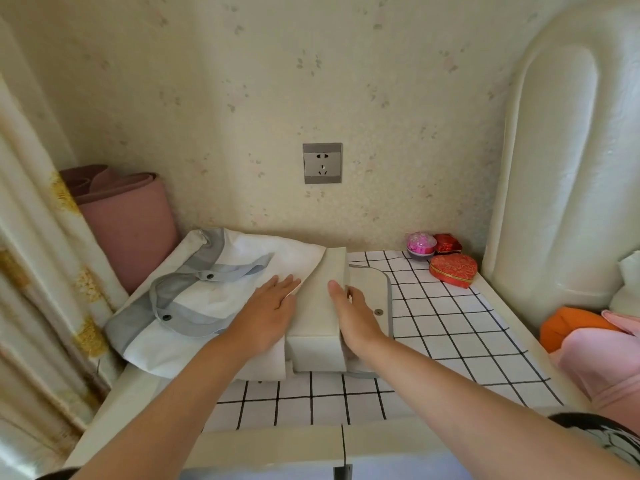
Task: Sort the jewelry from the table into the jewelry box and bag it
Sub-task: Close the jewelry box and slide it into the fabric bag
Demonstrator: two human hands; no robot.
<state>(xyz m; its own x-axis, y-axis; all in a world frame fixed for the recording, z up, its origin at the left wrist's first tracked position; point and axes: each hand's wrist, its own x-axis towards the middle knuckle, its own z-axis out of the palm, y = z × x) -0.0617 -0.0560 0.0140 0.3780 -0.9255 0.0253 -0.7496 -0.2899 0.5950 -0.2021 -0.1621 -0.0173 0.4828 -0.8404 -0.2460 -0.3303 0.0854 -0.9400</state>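
A cream rectangular jewelry box (pixel 320 306) lies on the checked table (pixel 450 327), its far end tucked into the mouth of a white bag with grey trim and straps (pixel 207 292). My left hand (pixel 270 306) lies flat with straight fingers on the bag cloth along the box's left side. My right hand (pixel 353 310) holds the box's right side, thumb on its top, the fingers hidden behind the box. The bag's grey-edged flap (pixel 375 289) lies just right of the box.
A red heart-shaped box (pixel 453 268), a small red box (pixel 447 243) and a pink round container (pixel 420 244) stand at the back right corner. A pink rolled mat (pixel 128 220) leans at the left. A curtain hangs at the far left, a padded headboard (pixel 561 168) at the right.
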